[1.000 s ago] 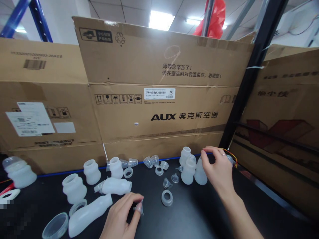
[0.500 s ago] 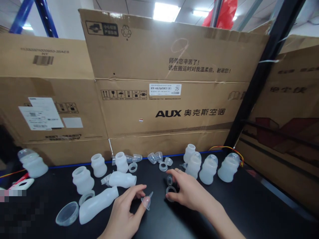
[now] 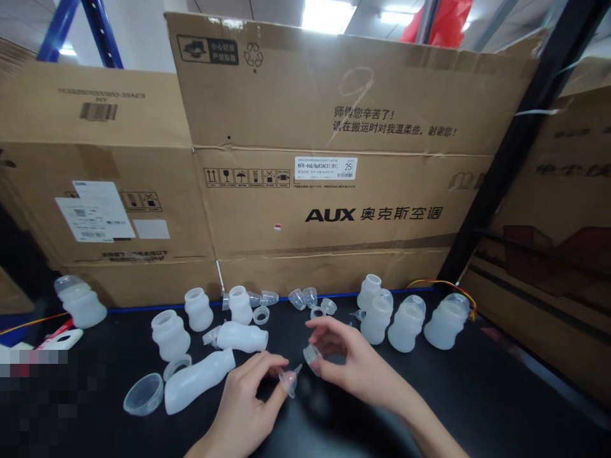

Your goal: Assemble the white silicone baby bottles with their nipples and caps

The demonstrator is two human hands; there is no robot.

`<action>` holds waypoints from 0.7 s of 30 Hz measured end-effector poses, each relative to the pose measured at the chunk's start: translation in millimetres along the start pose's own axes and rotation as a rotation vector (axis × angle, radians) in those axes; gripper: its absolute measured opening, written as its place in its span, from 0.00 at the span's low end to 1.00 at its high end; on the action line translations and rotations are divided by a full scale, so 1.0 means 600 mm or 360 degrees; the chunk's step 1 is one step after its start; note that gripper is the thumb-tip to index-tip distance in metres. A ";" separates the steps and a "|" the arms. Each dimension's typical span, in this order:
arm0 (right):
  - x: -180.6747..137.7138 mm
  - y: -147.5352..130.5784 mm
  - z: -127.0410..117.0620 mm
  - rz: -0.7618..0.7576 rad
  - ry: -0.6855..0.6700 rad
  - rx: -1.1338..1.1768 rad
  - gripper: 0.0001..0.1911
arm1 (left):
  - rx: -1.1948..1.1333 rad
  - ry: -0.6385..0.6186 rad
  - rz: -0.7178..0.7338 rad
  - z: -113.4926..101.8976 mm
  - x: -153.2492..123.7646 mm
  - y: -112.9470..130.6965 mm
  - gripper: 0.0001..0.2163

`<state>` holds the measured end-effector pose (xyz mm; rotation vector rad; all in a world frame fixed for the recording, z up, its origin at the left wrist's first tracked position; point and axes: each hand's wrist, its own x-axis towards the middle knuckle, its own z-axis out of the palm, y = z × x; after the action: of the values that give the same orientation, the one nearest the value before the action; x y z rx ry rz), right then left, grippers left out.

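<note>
A clear silicone bottle nipple [image 3: 290, 383] sits over the thumb of my left hand [image 3: 251, 397], its narrow tip pointing up and right; the fingers curl above it. Just to the right, my right hand [image 3: 358, 359] pinches a translucent screw ring [image 3: 312, 359], tilted so its ribbed side shows. The ring and nipple are close but apart. Left of my left hand lie a long white bottle [image 3: 198, 381] and a second white bottle [image 3: 242, 336], both on their sides. A clear dome cap [image 3: 144, 395] and another ring [image 3: 177, 367] lie beside the long bottle.
White bottles [image 3: 170, 336] without caps stand at the back left. Several capped bottles [image 3: 407, 324] stand at the back right. Small clear caps [image 3: 296, 299] and a ring [image 3: 261, 315] lie along the rear, before a large cardboard box [image 3: 334, 248]. A black post [image 3: 506, 152] rises at right.
My right hand has lifted the screw ring off the dark surface and brought it left, nearer the nipple. The nipple stays on my left thumb. The camera view has shifted slightly.
</note>
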<state>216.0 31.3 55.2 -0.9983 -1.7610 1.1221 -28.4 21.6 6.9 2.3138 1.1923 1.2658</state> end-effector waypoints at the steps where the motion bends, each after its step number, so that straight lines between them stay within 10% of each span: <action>1: 0.001 -0.003 0.005 -0.0020 -0.0015 0.0182 0.28 | -0.0007 -0.0008 0.0002 0.000 0.000 0.000 0.05; 12: -0.009 -0.008 0.071 0.0013 -0.0322 0.0685 0.34 | -0.0194 -0.0015 0.0062 -0.012 -0.001 0.015 0.05; 21: -0.016 -0.007 0.086 0.0163 -0.0342 0.0667 0.33 | -0.0769 -0.0060 -0.0382 0.001 -0.008 0.020 0.11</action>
<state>171.7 5.5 42.5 -0.7373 -1.5535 1.6327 -23.0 10.6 10.7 1.7847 0.9817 1.2493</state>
